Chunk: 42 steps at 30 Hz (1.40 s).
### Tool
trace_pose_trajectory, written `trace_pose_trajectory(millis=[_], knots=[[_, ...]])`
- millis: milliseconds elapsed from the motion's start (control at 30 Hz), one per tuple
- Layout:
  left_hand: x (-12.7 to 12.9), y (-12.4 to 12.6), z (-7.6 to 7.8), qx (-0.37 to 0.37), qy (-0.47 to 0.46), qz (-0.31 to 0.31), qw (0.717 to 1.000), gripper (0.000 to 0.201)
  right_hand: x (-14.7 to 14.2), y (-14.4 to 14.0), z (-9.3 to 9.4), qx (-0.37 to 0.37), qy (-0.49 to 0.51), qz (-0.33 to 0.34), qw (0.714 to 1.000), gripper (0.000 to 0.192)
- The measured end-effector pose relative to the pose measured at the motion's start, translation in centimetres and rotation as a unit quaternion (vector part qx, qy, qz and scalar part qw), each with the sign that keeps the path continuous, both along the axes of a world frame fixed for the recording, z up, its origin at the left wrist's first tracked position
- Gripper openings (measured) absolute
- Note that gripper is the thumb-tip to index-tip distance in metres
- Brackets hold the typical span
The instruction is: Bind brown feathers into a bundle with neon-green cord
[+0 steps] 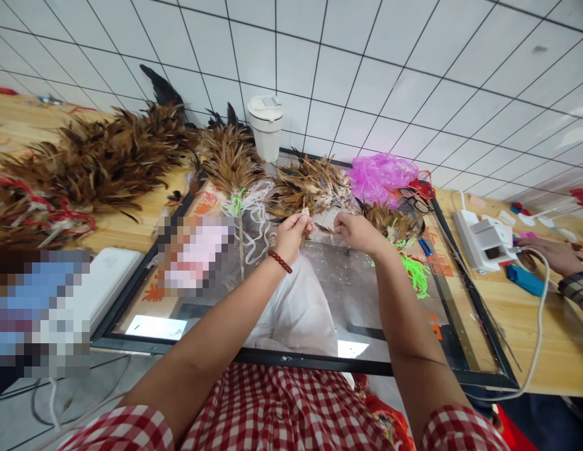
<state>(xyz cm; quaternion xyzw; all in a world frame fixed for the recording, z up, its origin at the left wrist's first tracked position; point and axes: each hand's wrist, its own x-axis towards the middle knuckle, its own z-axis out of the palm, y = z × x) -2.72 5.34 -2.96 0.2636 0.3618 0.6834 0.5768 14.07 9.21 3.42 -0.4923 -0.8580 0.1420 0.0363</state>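
Note:
My left hand [294, 233], a beaded bracelet at its wrist, is closed in a pinch over the glass-topped board [362, 285]. What its fingers hold is too small to make out. To its right, my right hand [360, 233] is closed, with a small brown feather [325, 230] at its fingertips. A loose heap of brown feathers [310, 181] lies just beyond both hands. More brown feathers [390, 220] lie beside my right hand, near bright green ties [414, 269]. Left of my left hand is a feather bundle [230, 156] on a stick, bound with green tie, beside white strips [257, 222].
A white lidded cup [266, 128] stands by the tiled wall. Purple plastic [383, 175] lies at the back right. Large feather bundles [108, 156] cover the left. At right are a power strip [484, 241], a cable [540, 313] and another person's hand [548, 254].

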Motion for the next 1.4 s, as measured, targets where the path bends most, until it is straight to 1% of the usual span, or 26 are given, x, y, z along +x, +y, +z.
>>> trace_pose_trajectory(millis=[67,167,267,400,467,567,667,767,867,967,1033,1100,1200,1300,1333,1400], knots=[[0.1,-0.1,0.1,-0.002,0.010,-0.004,1.000,0.024,0.2,-0.2,0.6,0.011,0.011,0.009,1.000,0.023],[0.1,-0.2,0.3,-0.010,0.016,-0.007,1.000,0.024,0.6,-0.3,0.8,0.030,-0.043,-0.022,0.998,0.023],[0.1,-0.2,0.3,-0.017,0.009,-0.006,1.000,0.024,0.7,-0.1,0.2,0.013,-0.087,-0.032,0.996,0.027],[0.0,-0.1,0.1,-0.022,0.005,-0.005,1.000,0.024,0.4,0.2,-0.8,-0.005,-0.103,-0.042,0.994,0.024],[0.0,0.0,0.1,-0.025,0.009,-0.007,1.000,0.024,0.2,0.3,-1.0,-0.009,-0.097,-0.027,0.995,0.021],[0.1,-0.2,0.0,-0.012,0.043,-0.017,0.999,0.024,0.1,0.1,-0.5,-0.019,-0.061,0.016,0.998,0.018],[0.3,-0.5,0.0,0.009,0.117,-0.036,0.992,0.024,-0.3,-0.6,0.6,-0.016,-0.013,0.058,0.998,0.017],[0.4,-0.6,-0.1,0.023,0.185,-0.045,0.981,0.024,-0.8,-1.4,1.5,0.015,0.061,0.104,0.993,0.018],[0.3,-0.6,-0.3,0.037,0.226,-0.039,0.973,0.025,-1.1,-1.7,1.8,0.055,0.151,0.117,0.980,0.020],[0.3,-0.5,-0.5,0.048,0.237,-0.061,0.968,0.030,-1.2,-1.6,1.6,0.078,0.208,0.105,0.969,0.024],[0.3,-0.6,-0.5,0.043,0.224,-0.071,0.971,0.031,-1.1,-1.5,1.5,0.085,0.225,0.108,0.965,0.028],[0.3,-0.6,-0.4,0.035,0.206,-0.069,0.976,0.032,-1.1,-1.5,1.6,0.088,0.231,0.118,0.962,0.030],[0.5,-0.6,-0.2,0.018,0.171,-0.053,0.984,0.031,-1.0,-1.6,1.9,0.087,0.203,0.141,0.965,0.027],[0.7,-0.5,0.0,-0.005,0.117,-0.053,0.992,0.028,-1.1,-1.8,2.1,0.108,0.121,0.146,0.976,0.026],[0.7,-0.5,-0.1,-0.008,0.111,-0.061,0.992,0.027,-1.2,-1.9,2.0,0.123,0.092,0.140,0.978,0.027],[0.7,-0.5,-0.2,-0.007,0.134,-0.078,0.988,0.025,-1.5,-2.0,1.8,0.155,0.048,0.132,0.978,0.029]])
